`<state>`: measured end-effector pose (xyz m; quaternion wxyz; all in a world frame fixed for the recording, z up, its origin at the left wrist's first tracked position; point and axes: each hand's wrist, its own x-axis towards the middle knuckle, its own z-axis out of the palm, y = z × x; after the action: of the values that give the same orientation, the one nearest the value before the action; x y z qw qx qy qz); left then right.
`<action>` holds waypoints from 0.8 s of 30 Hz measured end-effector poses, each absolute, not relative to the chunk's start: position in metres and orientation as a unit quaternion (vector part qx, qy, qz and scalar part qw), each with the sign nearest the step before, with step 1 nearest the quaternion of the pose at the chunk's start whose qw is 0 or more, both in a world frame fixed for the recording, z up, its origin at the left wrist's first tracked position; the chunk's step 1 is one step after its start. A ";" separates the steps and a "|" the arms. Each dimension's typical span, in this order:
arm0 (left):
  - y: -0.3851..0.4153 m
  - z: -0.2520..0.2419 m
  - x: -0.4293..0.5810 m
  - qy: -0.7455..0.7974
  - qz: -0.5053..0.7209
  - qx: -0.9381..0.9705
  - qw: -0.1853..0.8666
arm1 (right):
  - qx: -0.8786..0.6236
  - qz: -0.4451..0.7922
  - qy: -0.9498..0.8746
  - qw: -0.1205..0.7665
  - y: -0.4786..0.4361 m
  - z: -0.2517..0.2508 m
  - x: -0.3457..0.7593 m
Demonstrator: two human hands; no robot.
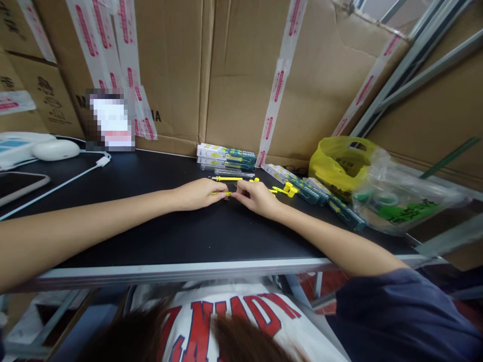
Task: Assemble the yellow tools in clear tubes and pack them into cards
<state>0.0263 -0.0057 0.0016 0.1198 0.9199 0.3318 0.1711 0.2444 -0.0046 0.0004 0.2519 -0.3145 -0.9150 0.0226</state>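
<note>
My left hand point(204, 194) is closed in a pinch on a thin yellow stick-like piece point(227, 193) above the black table. My right hand point(260, 198) meets it from the other side, its thumb and fingers pinched at the end of the same piece. Something tiny and brownish hangs under the fingertips, too small to name. Just behind the hands lies a yellow rod with a black end point(228, 179). Small yellow plastic parts point(289, 189) lie beyond my right hand, some of them partly hidden by it.
Slim printed boxes point(226, 157) are stacked at the back, with clear tubes point(241, 174) in front. More slim boxes point(302, 187) lie to the right, beside a yellow plastic bag point(339, 166) and a clear bag point(400, 201). A white cable point(56, 186) and phone point(22, 185) lie left.
</note>
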 end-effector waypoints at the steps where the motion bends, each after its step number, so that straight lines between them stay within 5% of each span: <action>1: -0.006 0.002 0.027 0.331 0.173 0.920 0.119 | -0.316 0.036 -0.912 0.259 -0.004 0.000 0.244; 9: -0.009 0.004 0.028 0.352 0.193 0.899 0.174 | -0.311 0.069 -0.907 0.277 0.007 0.001 0.248; 24: -0.008 0.007 0.027 0.354 0.145 0.910 0.156 | -0.274 -0.087 -0.949 0.126 -0.002 0.007 0.251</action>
<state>0.0267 -0.0084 0.0073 0.1564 0.9105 0.3544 0.1448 0.2513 -0.0017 0.0072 0.1258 -0.2744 -0.9493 -0.0874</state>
